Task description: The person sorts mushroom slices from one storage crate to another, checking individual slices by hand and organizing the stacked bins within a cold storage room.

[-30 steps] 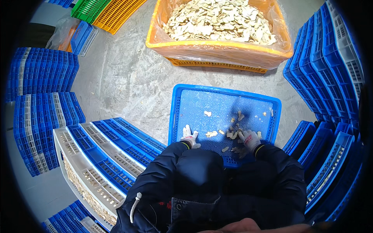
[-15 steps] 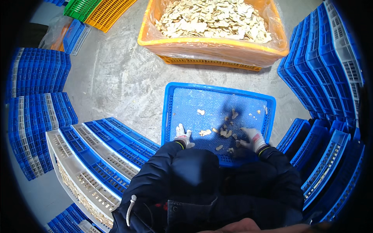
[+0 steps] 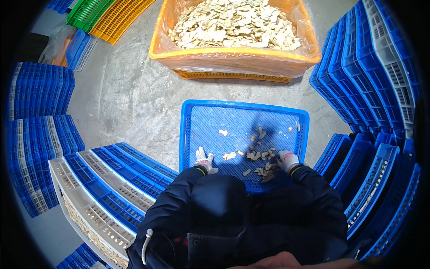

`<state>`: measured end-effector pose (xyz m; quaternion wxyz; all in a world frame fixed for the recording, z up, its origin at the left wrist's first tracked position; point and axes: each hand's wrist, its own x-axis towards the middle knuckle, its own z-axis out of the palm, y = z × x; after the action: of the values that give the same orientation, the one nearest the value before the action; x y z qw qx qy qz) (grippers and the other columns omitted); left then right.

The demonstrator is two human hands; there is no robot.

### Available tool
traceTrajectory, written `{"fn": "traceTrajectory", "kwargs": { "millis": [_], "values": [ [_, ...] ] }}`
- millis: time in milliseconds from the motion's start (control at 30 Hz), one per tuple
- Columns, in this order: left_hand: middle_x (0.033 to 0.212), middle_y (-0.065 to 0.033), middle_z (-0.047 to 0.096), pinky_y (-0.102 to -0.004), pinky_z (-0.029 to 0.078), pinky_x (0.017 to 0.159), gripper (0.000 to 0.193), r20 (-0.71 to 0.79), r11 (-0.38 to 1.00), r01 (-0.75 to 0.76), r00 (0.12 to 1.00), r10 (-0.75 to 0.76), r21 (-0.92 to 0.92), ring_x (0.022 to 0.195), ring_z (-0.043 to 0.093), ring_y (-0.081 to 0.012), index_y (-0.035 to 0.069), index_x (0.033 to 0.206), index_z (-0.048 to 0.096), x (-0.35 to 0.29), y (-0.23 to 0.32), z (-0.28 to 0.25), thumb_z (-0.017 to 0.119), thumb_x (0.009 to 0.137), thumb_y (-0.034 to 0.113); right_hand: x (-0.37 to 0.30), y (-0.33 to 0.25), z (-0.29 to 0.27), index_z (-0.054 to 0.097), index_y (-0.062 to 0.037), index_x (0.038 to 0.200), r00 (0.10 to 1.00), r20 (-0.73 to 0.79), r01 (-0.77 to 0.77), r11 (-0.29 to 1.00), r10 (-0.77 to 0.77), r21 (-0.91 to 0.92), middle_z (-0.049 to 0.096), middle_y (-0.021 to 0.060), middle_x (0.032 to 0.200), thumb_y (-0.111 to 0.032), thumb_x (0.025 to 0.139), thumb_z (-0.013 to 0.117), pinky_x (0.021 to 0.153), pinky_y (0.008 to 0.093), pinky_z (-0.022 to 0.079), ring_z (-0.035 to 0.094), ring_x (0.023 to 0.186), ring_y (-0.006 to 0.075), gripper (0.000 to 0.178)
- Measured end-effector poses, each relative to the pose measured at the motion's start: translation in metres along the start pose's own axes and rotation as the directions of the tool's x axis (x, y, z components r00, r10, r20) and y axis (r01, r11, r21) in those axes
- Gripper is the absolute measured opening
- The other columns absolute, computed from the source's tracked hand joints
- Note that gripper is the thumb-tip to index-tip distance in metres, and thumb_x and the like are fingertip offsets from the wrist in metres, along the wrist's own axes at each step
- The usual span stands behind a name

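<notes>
A blue mesh tray [image 3: 215, 117] lies in front of me with pale, flat, irregular dried slices [image 3: 255, 155] scattered in it, mostly on its right half. Both my hands wear white gloves. My left hand [image 3: 205, 161] rests at the tray's left side, fingers spread and nothing in them. Inside the right side is my right hand [image 3: 288, 160], its fingers extended beside a small cluster of slices [image 3: 268, 171]. No slice is visible in its grasp. My shadow darkens part of the tray around these slices.
Beyond the tray stands an orange tub [image 3: 233, 56] lined with clear plastic, heaped with similar slices. Stacked blue and white crates line my left [image 3: 112, 179] and right [image 3: 358, 67]. Green [image 3: 89, 15] and yellow [image 3: 121, 20] crates stand at the far left on the concrete floor.
My right hand has drawn up and away from the near slices, which now lie gathered in a cluster beside it. The left hand stays at the tray's left side. The whole view has shifted slightly.
</notes>
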<state>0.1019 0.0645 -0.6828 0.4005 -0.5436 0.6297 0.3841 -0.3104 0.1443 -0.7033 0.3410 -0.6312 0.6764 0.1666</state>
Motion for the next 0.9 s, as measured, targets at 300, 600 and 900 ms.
{"fn": "traceTrajectory", "kwargs": {
  "millis": [300,600,900],
  "values": [
    [0.156,-0.0304,-0.014,-0.0559,0.026,0.113,0.098,0.007,1.0,0.004,1.0,-0.004,0.001,0.147,-0.003,-0.0477,0.02,0.153,0.025,0.0,-0.001,0.001,0.074,0.075,0.054,0.048,0.014,-0.078,0.063,-0.0075,0.114,0.923,-0.382,-0.184,0.81,-0.053,-0.557,0.06,0.01,0.119,-0.018,0.091,0.05,0.089,0.0387,0.043,0.054,0.11,0.0268,0.028],
    [0.157,-0.0284,-0.016,-0.0551,0.025,0.114,0.099,0.03,1.0,0.021,0.999,-0.021,-0.003,0.147,-0.004,-0.0454,0.022,0.154,0.023,-0.003,-0.006,0.0,0.073,0.075,0.054,0.109,0.019,-0.085,0.067,-0.0188,0.106,0.996,-0.082,-0.058,0.516,-0.024,-0.855,0.066,0.0028,0.1,-0.021,0.09,0.055,0.076,0.0396,0.043,0.06,0.1,0.0245,0.02],
    [0.157,-0.0261,-0.017,-0.0582,0.023,0.113,0.097,0.043,1.0,-0.006,0.999,0.005,0.006,0.148,-0.006,-0.0439,0.026,0.155,0.02,0.0,-0.008,0.001,0.071,0.077,0.053,0.134,0.038,-0.062,0.071,-0.0166,0.094,0.996,-0.083,-0.077,0.664,0.022,-0.744,0.07,0.0062,0.089,-0.021,0.09,0.053,0.064,0.0414,0.049,0.067,0.087,0.0255,0.019]
  ]
}}
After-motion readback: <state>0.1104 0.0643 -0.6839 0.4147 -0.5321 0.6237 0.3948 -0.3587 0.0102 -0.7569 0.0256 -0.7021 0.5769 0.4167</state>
